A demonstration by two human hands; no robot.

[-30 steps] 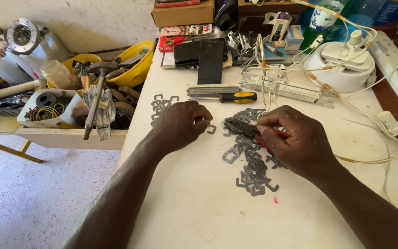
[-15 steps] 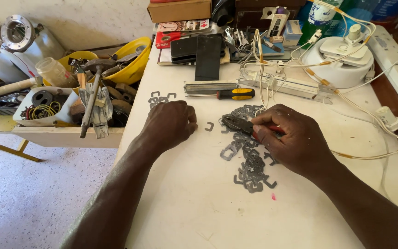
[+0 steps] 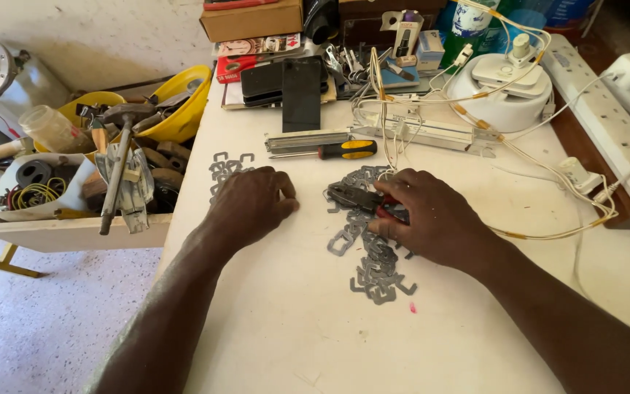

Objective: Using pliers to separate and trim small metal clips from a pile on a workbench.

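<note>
Grey metal clips point(image 3: 373, 255) on a white table point(image 3: 293, 321); yellow-and-black screwdriver handle point(image 3: 348, 150).

The near half of the table point(image 3: 293, 335) lies bare, so a hand can pass there. Beyond, a clip pile point(image 3: 373, 255), screwdriver point(image 3: 333, 151), wires point(image 3: 548, 164) and boxes point(image 3: 253, 18) crowd the far edge; a tool tray point(image 3: 74, 230) blocks the left.
</note>
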